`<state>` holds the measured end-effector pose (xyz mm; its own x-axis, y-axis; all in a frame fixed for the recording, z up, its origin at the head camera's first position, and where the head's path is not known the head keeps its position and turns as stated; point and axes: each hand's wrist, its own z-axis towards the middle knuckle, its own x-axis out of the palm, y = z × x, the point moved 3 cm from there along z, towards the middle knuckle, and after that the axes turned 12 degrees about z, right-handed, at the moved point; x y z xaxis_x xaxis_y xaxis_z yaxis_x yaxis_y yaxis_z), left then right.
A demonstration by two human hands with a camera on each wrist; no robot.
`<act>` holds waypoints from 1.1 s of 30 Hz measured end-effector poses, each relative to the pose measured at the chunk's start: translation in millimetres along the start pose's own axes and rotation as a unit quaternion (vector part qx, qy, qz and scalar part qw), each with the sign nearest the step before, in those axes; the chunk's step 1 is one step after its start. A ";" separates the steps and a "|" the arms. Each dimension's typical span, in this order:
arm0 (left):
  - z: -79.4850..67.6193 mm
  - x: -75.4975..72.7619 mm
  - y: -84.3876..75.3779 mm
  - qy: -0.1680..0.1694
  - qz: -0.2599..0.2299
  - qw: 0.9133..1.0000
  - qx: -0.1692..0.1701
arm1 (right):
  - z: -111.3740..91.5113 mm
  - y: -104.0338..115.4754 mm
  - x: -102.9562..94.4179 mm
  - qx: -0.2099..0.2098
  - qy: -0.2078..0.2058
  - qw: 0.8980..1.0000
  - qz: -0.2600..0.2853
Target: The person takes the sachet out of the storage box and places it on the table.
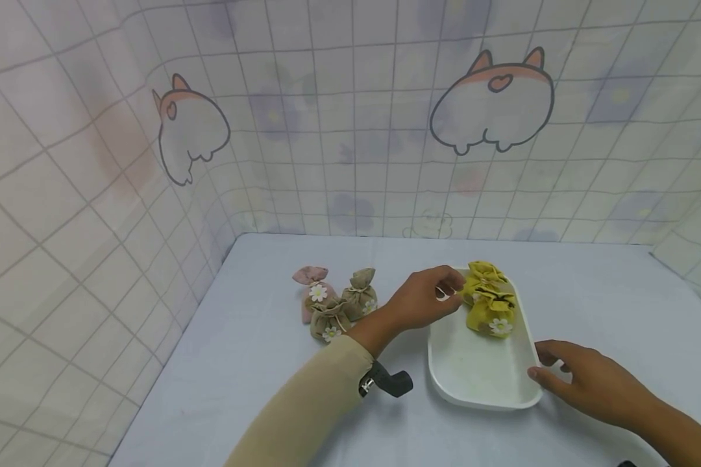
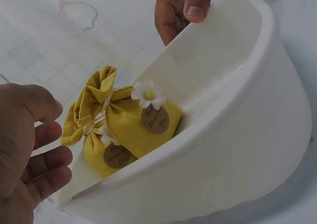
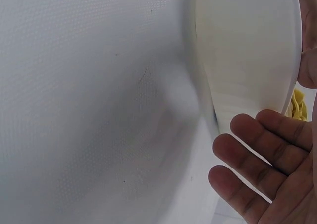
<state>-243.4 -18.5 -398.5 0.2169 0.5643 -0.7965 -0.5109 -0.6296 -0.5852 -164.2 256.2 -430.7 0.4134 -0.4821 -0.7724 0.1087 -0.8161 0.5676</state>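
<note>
1. White tray (image 1: 473, 370), lower centre-right of the head view, lying on the pale blue table (image 1: 257, 337). It holds two yellow drawstring pouches (image 1: 489, 299), both crowded into its far end; the near part of the tray floor is bare. Each pouch carries a white daisy and a round brown tag, seen best in the left wrist view (image 2: 129, 130).
2. Left hand (image 1: 423, 299), at centre of the head view, just beside the pouches at the tray's far left rim. Its fingers are loosely curled and grip nothing; whether the fingertips touch a pouch cannot be told.
3. Right hand (image 1: 584, 383), lower right of the head view, at the tray's near right corner. The thumb lies against the rim and the fingers are relaxed and spread.
4. Three further pouches, one pink (image 1: 313, 292) and two khaki (image 1: 344, 305), clustered on the table left of the tray.
5. Hidden or unclear: tag lettering is illegible; the right wrist view shows mainly the tray's underside (image 3: 247, 60) and only a sliver of yellow.
</note>
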 end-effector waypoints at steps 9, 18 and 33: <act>11.0 9.1 -0.4 -0.006 0.026 1.000 0.001 | -0.4 0.5 -0.5 0.004 -0.001 1.000 -0.001; 16.7 18.8 1.4 0.014 0.058 0.998 -0.016 | 0.2 -0.8 0.6 0.005 -0.002 1.000 0.002; 25.6 27.3 -3.1 0.012 0.054 0.998 -0.024 | -1.0 -0.6 0.3 -0.009 -0.007 1.000 0.000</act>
<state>-257.2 12.5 -414.6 0.1824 0.4789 -0.8587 -0.4919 -0.7118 -0.5014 -163.2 256.8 -431.0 0.4000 -0.4877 -0.7760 0.1249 -0.8098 0.5733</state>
